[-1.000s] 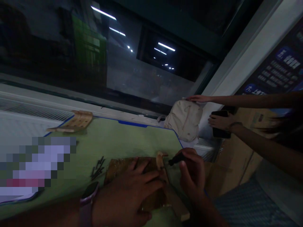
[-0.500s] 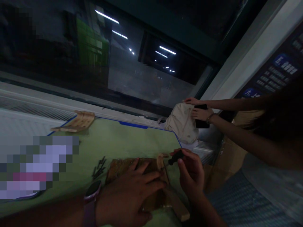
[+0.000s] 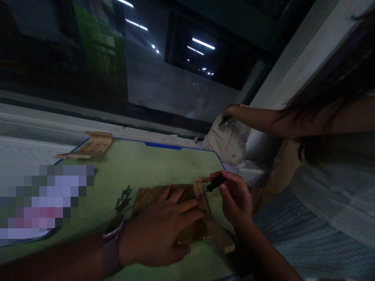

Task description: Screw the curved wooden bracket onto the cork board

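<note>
My left hand, wearing a watch with a mauve strap, lies flat with spread fingers on a brown wooden board. My right hand grips a black-handled screwdriver, its tip at a small round wooden piece standing near my left fingertips. The tip's contact point is hidden. A pale wooden strip sticks out from under the board. Several dark screws lie on the green mat left of the board.
A slotted wooden part lies at the mat's far edge. A co-worker's hand holds a small dark object against a beige cloth bag. A window and a radiator grille run along the far side.
The co-worker's hand has moved up onto the top of the bag, and the phone no longer shows. My hands and the screwdriver stay in nearly the same place, and the view has tilted slightly.
</note>
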Available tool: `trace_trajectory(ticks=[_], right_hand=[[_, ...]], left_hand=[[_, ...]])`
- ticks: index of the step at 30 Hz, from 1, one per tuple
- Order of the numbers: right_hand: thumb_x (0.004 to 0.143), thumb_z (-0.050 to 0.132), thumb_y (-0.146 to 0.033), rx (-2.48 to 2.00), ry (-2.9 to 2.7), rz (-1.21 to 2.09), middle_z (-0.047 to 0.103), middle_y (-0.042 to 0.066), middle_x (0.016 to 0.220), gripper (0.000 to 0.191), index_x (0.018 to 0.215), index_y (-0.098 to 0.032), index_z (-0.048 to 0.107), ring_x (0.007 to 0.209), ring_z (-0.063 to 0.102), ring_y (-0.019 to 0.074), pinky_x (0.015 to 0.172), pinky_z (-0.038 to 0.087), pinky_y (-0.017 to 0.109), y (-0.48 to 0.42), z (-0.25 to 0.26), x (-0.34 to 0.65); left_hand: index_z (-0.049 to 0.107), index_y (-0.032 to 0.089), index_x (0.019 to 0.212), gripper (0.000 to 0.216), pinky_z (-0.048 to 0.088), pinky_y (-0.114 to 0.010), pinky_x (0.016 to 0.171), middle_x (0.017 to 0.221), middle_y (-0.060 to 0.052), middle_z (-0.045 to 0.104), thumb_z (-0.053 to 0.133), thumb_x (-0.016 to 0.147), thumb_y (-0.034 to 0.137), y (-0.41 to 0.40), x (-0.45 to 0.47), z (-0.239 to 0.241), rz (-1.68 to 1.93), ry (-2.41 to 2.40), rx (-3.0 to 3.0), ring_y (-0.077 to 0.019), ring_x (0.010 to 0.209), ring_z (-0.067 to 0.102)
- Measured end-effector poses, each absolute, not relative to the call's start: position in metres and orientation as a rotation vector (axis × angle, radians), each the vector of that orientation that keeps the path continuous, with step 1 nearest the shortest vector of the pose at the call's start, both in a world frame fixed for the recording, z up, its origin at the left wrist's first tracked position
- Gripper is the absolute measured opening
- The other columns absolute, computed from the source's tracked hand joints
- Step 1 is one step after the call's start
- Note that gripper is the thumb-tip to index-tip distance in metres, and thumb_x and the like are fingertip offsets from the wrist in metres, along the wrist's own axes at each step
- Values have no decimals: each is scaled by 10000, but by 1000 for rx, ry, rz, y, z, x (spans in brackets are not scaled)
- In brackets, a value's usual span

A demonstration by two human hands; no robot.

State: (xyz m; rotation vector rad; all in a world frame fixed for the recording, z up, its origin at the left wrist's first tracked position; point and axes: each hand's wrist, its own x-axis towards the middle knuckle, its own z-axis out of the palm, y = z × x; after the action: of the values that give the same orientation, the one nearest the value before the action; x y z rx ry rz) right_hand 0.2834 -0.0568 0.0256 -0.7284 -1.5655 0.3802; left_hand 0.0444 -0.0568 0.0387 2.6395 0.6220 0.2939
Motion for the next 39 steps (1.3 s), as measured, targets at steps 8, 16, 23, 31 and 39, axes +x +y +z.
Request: trace_trajectory(ticks=[8, 16, 23, 31, 39], right_hand=[[968, 711, -218, -683, -1619, 121, 687, 56, 1098, 343, 1289, -333, 681, 1010, 708, 208, 806, 641, 369, -52, 24, 289], [962, 711, -165, -760, -1523, 269, 731, 49, 1076, 304, 1232, -301, 675, 920, 772, 188, 778, 665, 361, -54, 22, 286], [945, 710, -161, -772, -1544, 87, 660, 48, 1039, 295, 1204, -300, 684, 925, 689, 173, 716, 606, 293, -51, 24, 289], [1004, 646, -166, -721, -1573, 268, 737, 54, 1082, 319, 1287, -314, 645, 934, 767, 181, 767, 660, 336, -54, 22, 283], [987, 706, -272, -715, -1521, 191, 692, 42, 1035, 231, 1217, -291, 691, 904, 716, 159, 732, 634, 285, -52, 25, 288]], left_hand=[[516, 326, 1555, 783, 166, -784, 1238, 1665, -23, 459, 789, 821, 298, -57, 47, 42, 241, 661, 2617, -476, 1564, 269], [495, 335, 1579, 819, 141, -776, 1247, 1646, -19, 483, 782, 812, 314, -56, 46, 44, 195, 668, 2594, -475, 1552, 302], [497, 346, 1576, 815, 132, -792, 1239, 1654, -11, 476, 773, 811, 297, -56, 47, 44, 194, 658, 2565, -491, 1563, 272], [548, 327, 1541, 782, 168, -797, 1231, 1620, -51, 519, 804, 802, 309, -56, 45, 43, 277, 648, 2571, -496, 1553, 305], [525, 324, 1569, 806, 149, -803, 1229, 1652, -48, 482, 814, 818, 292, -57, 45, 53, 177, 676, 2515, -502, 1569, 264]])
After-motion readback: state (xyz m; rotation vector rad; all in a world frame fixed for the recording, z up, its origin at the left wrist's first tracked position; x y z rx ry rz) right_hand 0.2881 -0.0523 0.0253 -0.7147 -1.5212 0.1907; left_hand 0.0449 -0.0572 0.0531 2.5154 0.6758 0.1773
